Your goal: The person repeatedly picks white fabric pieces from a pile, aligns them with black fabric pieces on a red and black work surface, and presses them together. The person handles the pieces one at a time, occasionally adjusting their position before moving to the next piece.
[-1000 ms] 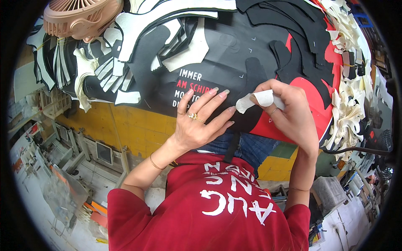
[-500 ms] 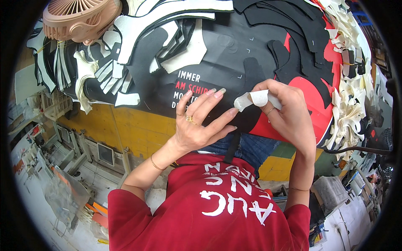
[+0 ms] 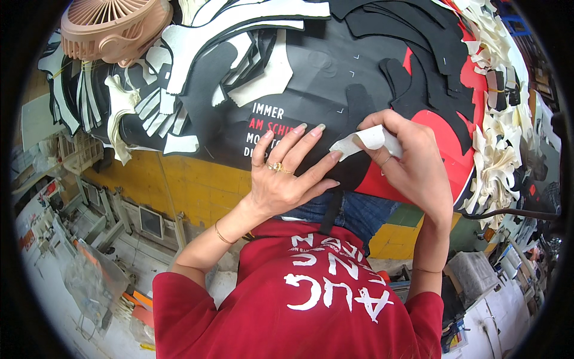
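White piece: between the two hands, above the front part of the black sheet [image 3: 305, 90]; a thin, pale strip [image 3: 350, 145], its middle curled over, its free end pointing left.
Change noted: slight – over the last second the free end has swung left and narrowed to view, and now appears to meet the left forefinger's tip. I judge this a small adjustment of the hold; the strip has not been put down.
Right hand [image 3: 412, 158]: fingers bent and gripping the strip by its right part; the exact meeting of the fingertips is hidden from where I stand.
Left hand [image 3: 278, 185]: holding nothing that I can see; fingers spread, palm down over the sheet's printed lettering, much as a second ago.
Red patch [image 3: 382, 179]: on the sheet, beneath and beside the right hand.
Black cut pieces [image 3: 418, 36]: overlapping, beyond the right hand.
White-faced pieces [image 3: 197, 42]: layered at the far left – untouched by either hand.
Cream scraps [image 3: 493, 167]: heaped along the right edge.
Peach fan [image 3: 89, 48]: far left corner.
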A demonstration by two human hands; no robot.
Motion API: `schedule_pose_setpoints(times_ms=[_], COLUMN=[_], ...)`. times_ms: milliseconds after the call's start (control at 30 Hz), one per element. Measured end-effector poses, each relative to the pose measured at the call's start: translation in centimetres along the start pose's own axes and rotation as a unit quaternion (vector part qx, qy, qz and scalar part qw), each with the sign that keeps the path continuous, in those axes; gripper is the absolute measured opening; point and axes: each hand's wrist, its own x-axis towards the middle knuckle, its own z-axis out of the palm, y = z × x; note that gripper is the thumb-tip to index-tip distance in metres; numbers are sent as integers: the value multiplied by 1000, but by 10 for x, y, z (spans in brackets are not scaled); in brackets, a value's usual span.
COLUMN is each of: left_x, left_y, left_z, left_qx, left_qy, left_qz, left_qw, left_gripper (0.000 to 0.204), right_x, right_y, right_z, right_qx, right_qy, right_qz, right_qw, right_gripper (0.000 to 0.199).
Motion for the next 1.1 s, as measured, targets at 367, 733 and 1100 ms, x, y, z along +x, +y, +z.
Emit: schedule_pose_setpoints(times_ms=[367, 733, 1100], left_x=[-1, 18, 75], left_y=[-1, 10, -1], left_z=[1, -17, -6], left_qx=[0, -53, -15], left_qy=[-8, -56, -109], left_qz=[-1, -15, -2], left_qw=[1000, 997, 994], left_gripper=[45, 44, 49], right_x=[5, 9, 10], right_y=[4, 8, 9], right_z=[3, 9, 10], right_qx=[-57, -80, -77], right_qy=[62, 104, 112], right_qz=[37, 9, 26], right_qw=[996, 991, 990], right_gripper=[16, 37, 45])
